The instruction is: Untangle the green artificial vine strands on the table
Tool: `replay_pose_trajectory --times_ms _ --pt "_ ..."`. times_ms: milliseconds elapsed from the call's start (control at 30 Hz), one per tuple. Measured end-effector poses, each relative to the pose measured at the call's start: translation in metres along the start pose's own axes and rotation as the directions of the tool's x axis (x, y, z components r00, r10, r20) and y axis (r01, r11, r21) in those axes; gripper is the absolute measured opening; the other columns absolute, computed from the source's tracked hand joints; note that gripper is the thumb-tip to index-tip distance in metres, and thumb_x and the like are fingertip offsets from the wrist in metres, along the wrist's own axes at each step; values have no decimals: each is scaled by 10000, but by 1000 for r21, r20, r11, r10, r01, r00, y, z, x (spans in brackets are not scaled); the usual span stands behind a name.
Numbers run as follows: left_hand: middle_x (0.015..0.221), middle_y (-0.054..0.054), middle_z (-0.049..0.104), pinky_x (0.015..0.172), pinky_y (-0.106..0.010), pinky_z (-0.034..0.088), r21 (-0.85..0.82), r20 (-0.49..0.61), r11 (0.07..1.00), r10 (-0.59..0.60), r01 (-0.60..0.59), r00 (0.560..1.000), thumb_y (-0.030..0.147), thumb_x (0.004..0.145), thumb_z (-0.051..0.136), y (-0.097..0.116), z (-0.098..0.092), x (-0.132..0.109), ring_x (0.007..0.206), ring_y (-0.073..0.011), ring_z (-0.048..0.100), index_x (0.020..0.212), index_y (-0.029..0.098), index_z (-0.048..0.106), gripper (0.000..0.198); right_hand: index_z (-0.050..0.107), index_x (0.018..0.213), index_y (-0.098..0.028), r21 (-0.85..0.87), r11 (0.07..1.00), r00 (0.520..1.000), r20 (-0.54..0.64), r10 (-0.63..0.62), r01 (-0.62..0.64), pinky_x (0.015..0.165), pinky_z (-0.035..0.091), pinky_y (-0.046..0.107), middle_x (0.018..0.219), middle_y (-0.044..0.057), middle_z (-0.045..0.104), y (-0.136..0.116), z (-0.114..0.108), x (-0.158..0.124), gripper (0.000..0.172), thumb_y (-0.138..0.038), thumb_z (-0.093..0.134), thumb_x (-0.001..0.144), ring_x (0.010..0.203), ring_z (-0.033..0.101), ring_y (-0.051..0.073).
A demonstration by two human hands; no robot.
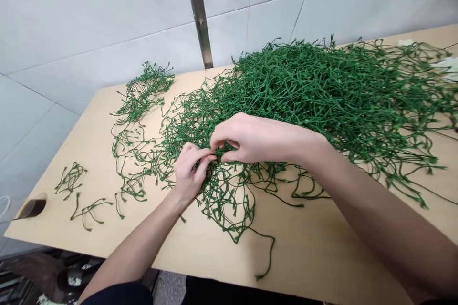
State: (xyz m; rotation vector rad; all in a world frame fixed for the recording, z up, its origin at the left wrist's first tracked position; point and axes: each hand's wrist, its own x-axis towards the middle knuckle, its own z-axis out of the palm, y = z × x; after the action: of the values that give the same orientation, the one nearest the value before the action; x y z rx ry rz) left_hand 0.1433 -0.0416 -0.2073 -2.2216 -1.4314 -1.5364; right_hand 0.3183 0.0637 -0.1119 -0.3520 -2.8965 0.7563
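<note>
A big tangled heap of green plastic stems [322, 90] covers the middle and right of the light wooden table [315, 248]. My left hand [189, 171] pinches some stems at the heap's near left edge. My right hand [250, 138] meets it from the right, fingertips closed on the same stems. A smaller bunch of stems [145, 90] lies at the far left. Two loose little sprigs [71, 178] [89, 209] rest near the table's left corner.
A white tiled wall rises behind the table, with a metal strip [198, 14] running up it. A dark notch [34, 207] marks the table's left corner. Something white [447, 64] lies at the far right edge. Dark objects sit on the floor below the left corner.
</note>
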Motion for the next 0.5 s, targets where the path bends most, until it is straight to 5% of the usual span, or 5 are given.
replay_pose_trajectory --times_ms 333,500 --pt "655 18 605 500 -214 389 31 75 996 -91 88 993 87 872 614 8 1 0 563 -91 463 854 167 637 85 656 768 -127 -372 927 999 21 43 -32 580 282 284 783 60 605 7 5 -5 220 -36 488 878 626 448 131" --pt "646 33 552 517 -212 379 -19 -6 994 -112 112 994 62 877 584 8 -1 -6 569 -89 465 870 183 609 123 743 837 -117 -407 877 949 -280 148 -257 666 403 319 813 85 665 37 -28 -30 201 -106 554 907 686 555 171"
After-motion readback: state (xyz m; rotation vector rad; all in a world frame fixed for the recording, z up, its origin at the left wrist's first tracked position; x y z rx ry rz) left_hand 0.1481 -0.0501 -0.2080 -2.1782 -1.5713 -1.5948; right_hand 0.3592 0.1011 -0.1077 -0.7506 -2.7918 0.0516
